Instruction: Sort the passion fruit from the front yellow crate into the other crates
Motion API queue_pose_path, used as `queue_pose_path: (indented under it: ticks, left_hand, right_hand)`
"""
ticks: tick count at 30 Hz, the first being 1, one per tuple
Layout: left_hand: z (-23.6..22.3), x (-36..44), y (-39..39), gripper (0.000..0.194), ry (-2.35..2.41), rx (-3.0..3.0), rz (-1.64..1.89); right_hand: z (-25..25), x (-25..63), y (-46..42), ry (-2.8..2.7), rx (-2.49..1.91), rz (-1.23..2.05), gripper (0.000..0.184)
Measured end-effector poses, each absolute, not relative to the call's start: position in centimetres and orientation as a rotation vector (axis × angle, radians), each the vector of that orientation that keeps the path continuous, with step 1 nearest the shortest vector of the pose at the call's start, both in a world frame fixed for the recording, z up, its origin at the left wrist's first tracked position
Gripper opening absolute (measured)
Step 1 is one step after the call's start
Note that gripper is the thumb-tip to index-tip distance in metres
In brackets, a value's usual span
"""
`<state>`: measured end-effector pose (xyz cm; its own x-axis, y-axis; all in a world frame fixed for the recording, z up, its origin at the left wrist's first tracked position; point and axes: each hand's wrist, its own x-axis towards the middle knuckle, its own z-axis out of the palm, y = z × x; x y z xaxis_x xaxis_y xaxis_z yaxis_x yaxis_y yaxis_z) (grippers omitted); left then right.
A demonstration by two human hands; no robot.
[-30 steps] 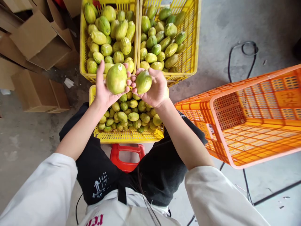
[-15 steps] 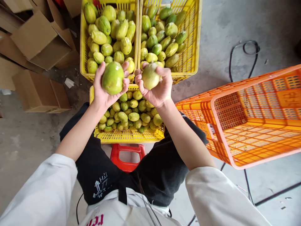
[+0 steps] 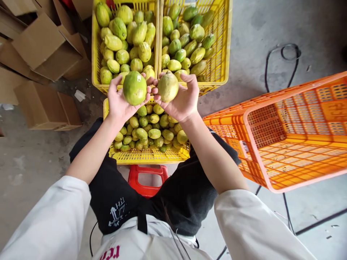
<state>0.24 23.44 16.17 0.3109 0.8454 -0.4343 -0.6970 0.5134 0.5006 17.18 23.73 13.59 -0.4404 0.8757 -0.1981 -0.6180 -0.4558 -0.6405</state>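
A glossy green papaya (image 3: 135,88) rests in my left hand (image 3: 118,103), its fingers curled up around the far side. My right hand (image 3: 187,97) cradles a paler, yellowish-green papaya (image 3: 168,87) with its stem end turned up. The two fruits are side by side, apart by a small gap, with the fingertips of both hands close together between them. Below the hands, a yellow crate (image 3: 151,157) between my knees holds many smaller green-yellow papayas (image 3: 154,133).
Two more yellow crates, the left one (image 3: 95,65) and the right one (image 3: 226,54), hold papayas ahead. An orange crate (image 3: 260,159) lies tipped at right. Cardboard boxes (image 3: 45,104) crowd the left. A red stool (image 3: 148,189) and a black cable (image 3: 267,68) are on the floor.
Both papayas have come closer together and turned in my hands. The right one now shows its stem end, and my right fingers have opened out more beneath it.
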Motion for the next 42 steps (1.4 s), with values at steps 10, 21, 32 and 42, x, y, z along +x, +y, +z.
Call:
queue_pose_path:
  ticks: [10, 21, 32, 42]
  left_hand:
    - [16.0, -0.9, 23.4, 0.041, 0.793, 0.347, 1.110]
    - [15.5, 0.2, 23.0, 0.033, 0.701, 0.395, 0.972]
    - [16.4, 0.2, 23.5, 0.042, 0.705, 0.224, 1.032]
    - [15.3, 0.3, 23.0, 0.031, 0.957, 0.322, 1.051]
  right_hand:
    - [13.8, 17.3, 23.6, -0.402, -0.597, 2.018, 0.041]
    - [13.0, 16.2, 23.5, -0.362, -0.689, 2.014, 0.007]
    - [14.5, 17.0, 24.1, -0.283, -0.663, 1.976, 0.038]
    - [14.2, 16.6, 23.8, -0.227, -0.712, 2.049, 0.011]
